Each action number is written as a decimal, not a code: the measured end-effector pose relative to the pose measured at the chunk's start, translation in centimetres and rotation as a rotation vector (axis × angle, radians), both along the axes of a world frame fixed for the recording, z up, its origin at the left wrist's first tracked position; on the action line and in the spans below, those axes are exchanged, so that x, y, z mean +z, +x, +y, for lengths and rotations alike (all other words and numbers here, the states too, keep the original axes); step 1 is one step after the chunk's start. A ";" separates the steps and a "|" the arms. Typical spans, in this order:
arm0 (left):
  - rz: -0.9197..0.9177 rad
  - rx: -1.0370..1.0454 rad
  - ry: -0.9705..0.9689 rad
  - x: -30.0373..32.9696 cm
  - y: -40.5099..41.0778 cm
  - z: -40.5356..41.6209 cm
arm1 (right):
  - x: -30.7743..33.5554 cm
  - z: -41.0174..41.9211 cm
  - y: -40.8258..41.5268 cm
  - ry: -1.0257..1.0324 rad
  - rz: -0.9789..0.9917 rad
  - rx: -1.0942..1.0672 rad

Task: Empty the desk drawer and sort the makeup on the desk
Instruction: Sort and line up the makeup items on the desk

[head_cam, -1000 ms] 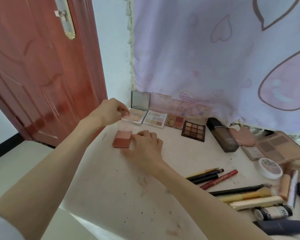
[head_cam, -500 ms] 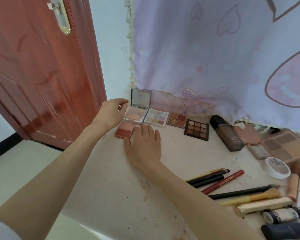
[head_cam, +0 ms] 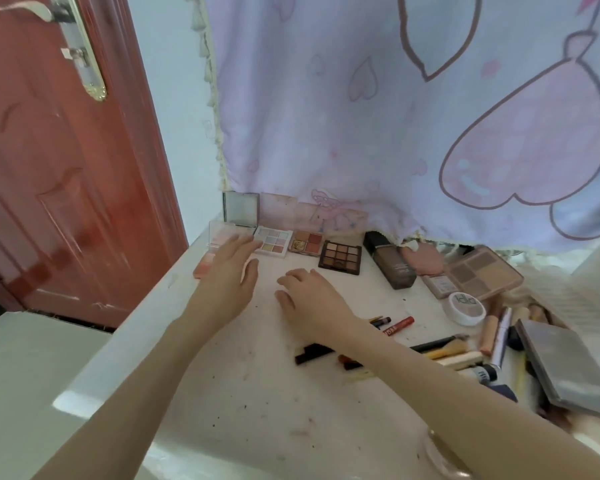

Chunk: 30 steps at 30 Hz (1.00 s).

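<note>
Left hand: the left hand (head_cam: 229, 271) hovers over the back left corner of the bench (head_cam: 194, 393), fingers straight and slightly spread; its grip holds nothing. It partly covers the pink blush compact (head_cam: 201, 268) and reaches over the front of the mirrored palette (head_cam: 238, 220).
Right hand: the right hand (head_cam: 312, 299) is palm down near the middle of the bench, fingers loosely curved; its grip holds nothing.
Palettes in the back row: four, side by side along the curtain (head_cam: 395, 116): the mirrored palette with its lid upright, a pastel nine-pan palette (head_cam: 274, 240), a small red and gold palette (head_cam: 305, 242) and a dark brown nine-pan palette (head_cam: 340, 258).
Blush compact: one, just in front of the mirrored palette, at the left edge of the bench.
Foundation bottle: one dark bottle (head_cam: 388, 259) lying right of the brown palette.
Pink puff: one (head_cam: 423, 263), beside the bottle.
Contour palette: one tan palette (head_cam: 482, 275), open, at the right.
Round compact: one white compact (head_cam: 466, 308) in front of it.
Pencils and sticks: a red stick (head_cam: 400, 325) and a black pencil (head_cam: 383, 321) show past the right wrist; one black stick (head_cam: 312, 353) lies under the forearm.
Brushes and tubes: a loose pile (head_cam: 465, 355) at the right; count unclear.
Silver case: one flat grey case (head_cam: 568, 368) at the right edge.
Door: one red door (head_cam: 59, 150) at the left.
</note>
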State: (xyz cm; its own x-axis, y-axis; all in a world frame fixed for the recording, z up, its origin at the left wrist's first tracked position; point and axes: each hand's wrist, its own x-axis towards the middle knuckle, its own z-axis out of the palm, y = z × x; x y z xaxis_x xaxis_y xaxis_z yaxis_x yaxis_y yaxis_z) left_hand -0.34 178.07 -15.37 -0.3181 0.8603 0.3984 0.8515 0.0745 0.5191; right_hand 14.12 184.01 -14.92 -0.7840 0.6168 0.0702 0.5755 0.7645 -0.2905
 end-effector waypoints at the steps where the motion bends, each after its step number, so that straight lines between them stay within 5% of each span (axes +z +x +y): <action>1: -0.008 -0.027 -0.019 -0.5 1.1 0.1 | 0.7 0.4 1.5 0.026 0.026 -0.010; 8: 0.076 -0.175 -0.130 -3.0 6.4 1.8 | 3.8 5.7 13.1 0.209 0.047 -0.307; 16: 0.191 -0.164 -0.157 -3.5 6.7 2.0 | 3.5 11.9 20.4 0.048 -0.068 -0.909; 23: 0.143 -0.155 -0.143 -3.8 6.6 2.1 | 3.2 13.3 20.5 -0.021 -0.048 -0.972; 30: 0.128 -0.153 -0.157 -3.6 6.6 2.0 | 4.5 11.8 20.0 0.081 0.337 -0.819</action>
